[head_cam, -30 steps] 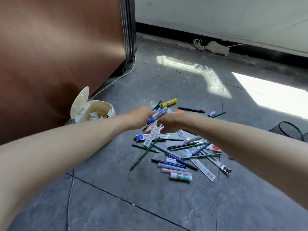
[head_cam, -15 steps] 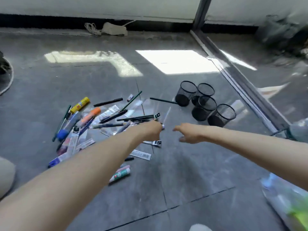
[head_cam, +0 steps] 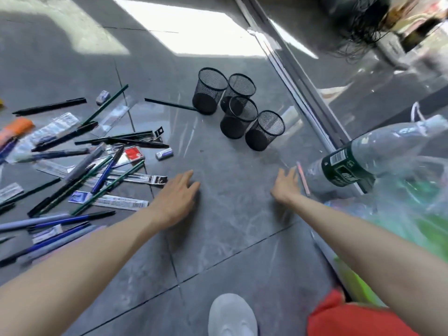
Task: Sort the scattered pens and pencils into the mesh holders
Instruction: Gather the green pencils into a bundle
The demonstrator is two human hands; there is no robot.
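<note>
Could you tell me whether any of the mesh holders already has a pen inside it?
No, all four mesh holders stand empty, and the pens and pencils lie on the floor.

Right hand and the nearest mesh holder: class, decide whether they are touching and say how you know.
Apart. The head view shows bare floor between the fingers of the right hand and the nearest mesh holder.

Nothing I can really read here. Green label [head_cam: 344, 166] on the plastic bottle [head_cam: 392, 144] by my right hand [head_cam: 286, 184]: barcode & white chars, too blurred. Pen pkg strip [head_cam: 109, 201] near my left hand [head_cam: 174, 197]: barcode, digits illegible. Red card [head_cam: 132, 152] in another pkg: print too small.
</note>
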